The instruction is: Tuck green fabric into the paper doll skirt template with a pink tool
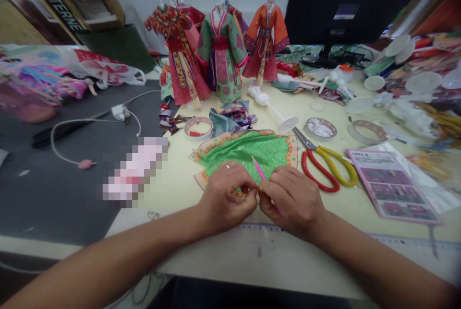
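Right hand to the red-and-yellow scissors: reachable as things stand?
Likely yes. The right hand sits just beside the scissors, nothing visible between them. It seems to be pinching the pink stick with the left hand, so it would have to let go first.

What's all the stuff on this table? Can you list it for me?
Doll dresses: at least three, red, green and orange, on stands at the back.
Green cloth: one, green with orange border, under the hands.
Pink stick: one, pink, between the hands.
Scissors: one, red and yellow handles, right of the cloth.
Tape rolls: three, whitish, around the cloth.
Booklet: one, pink, on the right.
Monitor: one, black, back right.
Left hand: one, wearing a ring, at the cloth.
Right hand: one, bare, touching the left hand.
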Action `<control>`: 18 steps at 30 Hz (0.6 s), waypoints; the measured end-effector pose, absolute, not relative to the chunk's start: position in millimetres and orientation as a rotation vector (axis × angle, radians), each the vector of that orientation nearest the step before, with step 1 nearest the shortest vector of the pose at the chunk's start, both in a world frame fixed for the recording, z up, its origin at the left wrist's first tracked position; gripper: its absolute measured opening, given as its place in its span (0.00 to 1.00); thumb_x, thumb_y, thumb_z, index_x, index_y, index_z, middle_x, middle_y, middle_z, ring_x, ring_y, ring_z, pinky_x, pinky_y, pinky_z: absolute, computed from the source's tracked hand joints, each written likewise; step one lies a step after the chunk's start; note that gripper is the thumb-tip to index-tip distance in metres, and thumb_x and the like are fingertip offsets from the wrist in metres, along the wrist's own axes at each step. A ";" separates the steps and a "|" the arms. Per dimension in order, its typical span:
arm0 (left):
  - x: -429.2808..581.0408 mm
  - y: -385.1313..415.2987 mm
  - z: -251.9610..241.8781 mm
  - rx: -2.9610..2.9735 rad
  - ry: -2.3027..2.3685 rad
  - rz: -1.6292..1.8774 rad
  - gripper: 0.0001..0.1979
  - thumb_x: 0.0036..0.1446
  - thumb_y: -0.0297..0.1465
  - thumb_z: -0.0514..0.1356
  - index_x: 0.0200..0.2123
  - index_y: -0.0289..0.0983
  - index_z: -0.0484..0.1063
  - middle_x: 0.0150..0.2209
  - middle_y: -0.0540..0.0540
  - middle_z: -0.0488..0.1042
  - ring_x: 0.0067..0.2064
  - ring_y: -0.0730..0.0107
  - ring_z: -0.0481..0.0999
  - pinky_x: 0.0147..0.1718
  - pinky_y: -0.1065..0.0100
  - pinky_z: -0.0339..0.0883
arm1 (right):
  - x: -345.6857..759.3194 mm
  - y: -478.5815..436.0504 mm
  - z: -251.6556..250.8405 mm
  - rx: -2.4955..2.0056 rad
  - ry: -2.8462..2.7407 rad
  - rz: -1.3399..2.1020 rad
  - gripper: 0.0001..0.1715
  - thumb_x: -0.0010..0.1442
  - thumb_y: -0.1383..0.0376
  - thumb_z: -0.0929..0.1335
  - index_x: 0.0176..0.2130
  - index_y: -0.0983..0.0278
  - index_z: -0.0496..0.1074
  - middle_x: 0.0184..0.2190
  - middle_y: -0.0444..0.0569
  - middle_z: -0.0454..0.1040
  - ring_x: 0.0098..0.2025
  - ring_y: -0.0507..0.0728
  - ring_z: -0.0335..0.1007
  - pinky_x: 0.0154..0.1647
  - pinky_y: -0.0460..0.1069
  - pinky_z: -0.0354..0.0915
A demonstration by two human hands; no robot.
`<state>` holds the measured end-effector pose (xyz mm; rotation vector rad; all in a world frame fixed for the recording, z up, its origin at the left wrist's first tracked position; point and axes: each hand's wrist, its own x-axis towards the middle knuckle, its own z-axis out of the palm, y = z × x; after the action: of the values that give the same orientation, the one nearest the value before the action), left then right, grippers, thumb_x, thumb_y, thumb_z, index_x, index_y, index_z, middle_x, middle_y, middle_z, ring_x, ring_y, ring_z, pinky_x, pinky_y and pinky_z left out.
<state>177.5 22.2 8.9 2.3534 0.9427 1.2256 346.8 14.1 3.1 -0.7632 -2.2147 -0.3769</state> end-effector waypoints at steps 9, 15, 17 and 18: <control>178.2 21.8 5.5 2.573 0.952 1.304 0.06 0.49 0.22 0.55 0.23 0.36 0.65 0.20 0.51 0.66 0.26 0.73 0.62 0.30 0.66 0.57 | 345.8 13.8 5.2 -0.779 -2.218 -0.391 0.05 0.54 0.72 0.66 0.27 0.65 0.68 0.19 0.44 0.64 0.25 0.52 0.59 0.28 0.49 0.61; 176.4 21.9 4.0 2.641 0.967 1.324 0.05 0.48 0.22 0.56 0.23 0.36 0.65 0.20 0.50 0.67 0.26 0.72 0.63 0.31 0.65 0.58 | 345.7 13.7 5.2 -0.795 -2.230 -0.393 0.06 0.55 0.71 0.65 0.27 0.64 0.67 0.19 0.43 0.63 0.25 0.52 0.57 0.27 0.48 0.60; 176.8 20.9 3.6 2.665 0.971 1.341 0.06 0.48 0.22 0.57 0.22 0.36 0.65 0.21 0.49 0.68 0.26 0.71 0.63 0.30 0.65 0.59 | 345.5 14.2 5.6 -0.795 -2.226 -0.398 0.07 0.55 0.71 0.64 0.26 0.64 0.67 0.19 0.43 0.63 0.25 0.52 0.57 0.28 0.48 0.60; 177.2 20.1 3.4 2.676 0.975 1.349 0.06 0.48 0.22 0.57 0.22 0.36 0.65 0.21 0.49 0.69 0.27 0.71 0.64 0.30 0.65 0.59 | 345.3 14.4 6.0 -0.796 -2.225 -0.399 0.07 0.55 0.71 0.64 0.26 0.64 0.67 0.19 0.43 0.63 0.25 0.52 0.57 0.28 0.48 0.60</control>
<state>177.2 20.1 3.4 2.6756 0.9745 1.3487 345.3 14.4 6.0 -0.7961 -2.2254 -0.3989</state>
